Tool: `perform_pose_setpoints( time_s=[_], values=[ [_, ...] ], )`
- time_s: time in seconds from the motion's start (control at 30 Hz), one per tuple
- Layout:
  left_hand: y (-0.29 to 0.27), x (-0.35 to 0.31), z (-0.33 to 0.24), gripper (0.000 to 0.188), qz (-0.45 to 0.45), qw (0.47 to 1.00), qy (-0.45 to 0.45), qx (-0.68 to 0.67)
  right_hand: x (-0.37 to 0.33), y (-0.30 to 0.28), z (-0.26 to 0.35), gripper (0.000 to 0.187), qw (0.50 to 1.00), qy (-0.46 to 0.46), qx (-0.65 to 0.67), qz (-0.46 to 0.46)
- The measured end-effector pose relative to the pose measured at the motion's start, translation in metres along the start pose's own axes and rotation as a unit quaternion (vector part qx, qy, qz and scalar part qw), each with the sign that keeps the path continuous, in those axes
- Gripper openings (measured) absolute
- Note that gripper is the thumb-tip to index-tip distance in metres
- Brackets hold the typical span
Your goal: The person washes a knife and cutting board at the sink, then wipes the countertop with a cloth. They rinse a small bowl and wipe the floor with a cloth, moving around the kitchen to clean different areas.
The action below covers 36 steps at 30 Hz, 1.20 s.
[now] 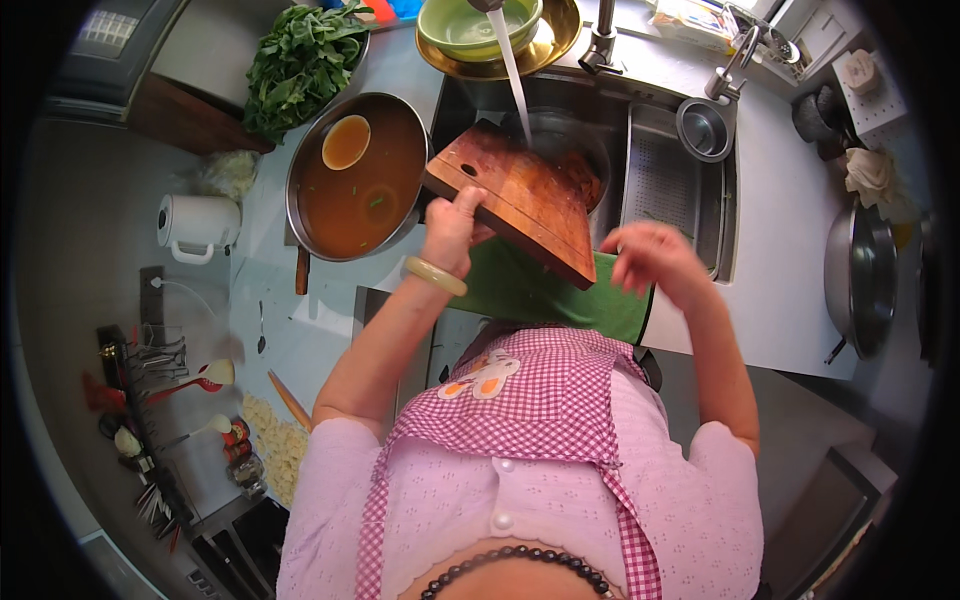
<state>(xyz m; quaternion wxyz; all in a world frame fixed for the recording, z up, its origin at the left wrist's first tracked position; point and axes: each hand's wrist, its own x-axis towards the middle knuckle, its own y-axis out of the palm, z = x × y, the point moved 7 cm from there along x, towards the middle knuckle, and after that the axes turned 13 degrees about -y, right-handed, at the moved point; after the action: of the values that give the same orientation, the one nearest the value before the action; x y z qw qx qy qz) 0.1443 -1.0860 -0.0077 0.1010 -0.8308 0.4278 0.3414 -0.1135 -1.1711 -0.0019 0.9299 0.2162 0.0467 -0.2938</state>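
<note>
My left hand point(452, 228) grips the near left edge of a thick wooden cutting board point(525, 195), thumb on top, and holds it tilted over the sink's left basin point(460, 108). The board's face looks wet. Water runs from the faucet point(601, 50) in a stream that comes down at the board's far edge. Behind the board, a metal bowl point(600, 160) in the basin is partly hidden, with something orange-brown in it. My right hand point(652, 258) hovers off the board's right end, fingers apart and slightly curled, blurred by motion, holding nothing.
Left of the sink sits a wide metal basin point(330, 215) of brownish liquid with a small bowl point(346, 142) floating in it. Leafy greens point(305, 65) lie behind it. A green cloth point(610, 295) hangs over the counter's front edge. A perforated tray point(668, 170) fills the right basin.
</note>
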Motion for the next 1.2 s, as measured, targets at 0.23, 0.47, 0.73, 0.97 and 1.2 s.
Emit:
perform_pose_setpoints(
  time_s=[0.23,0.47,0.73,0.97,1.2],
  values=[
    [-0.005,0.026,-0.04,0.028,-0.002,0.993,-0.011,0.119,0.17,-0.131,-0.083,0.041,0.807,-0.08,-0.578,-0.087],
    [-0.01,0.022,-0.067,0.027,-0.02,0.99,-0.021,0.139,0.252,-0.133,-0.201,0.092,0.677,0.029,-0.733,0.062],
    [-0.025,0.027,-0.062,0.029,-0.022,0.99,-0.044,0.134,0.289,-0.181,-0.203,0.028,0.807,0.018,-0.582,-0.095],
    [-0.02,0.029,-0.062,0.031,-0.018,0.992,-0.022,0.125,0.169,-0.023,-0.028,0.039,0.924,-0.297,-0.23,-0.072],
    [-0.025,0.037,-0.06,0.04,-0.003,0.988,-0.025,0.155,0.21,0.066,0.003,0.036,0.787,-0.527,-0.32,0.0]
  ],
)
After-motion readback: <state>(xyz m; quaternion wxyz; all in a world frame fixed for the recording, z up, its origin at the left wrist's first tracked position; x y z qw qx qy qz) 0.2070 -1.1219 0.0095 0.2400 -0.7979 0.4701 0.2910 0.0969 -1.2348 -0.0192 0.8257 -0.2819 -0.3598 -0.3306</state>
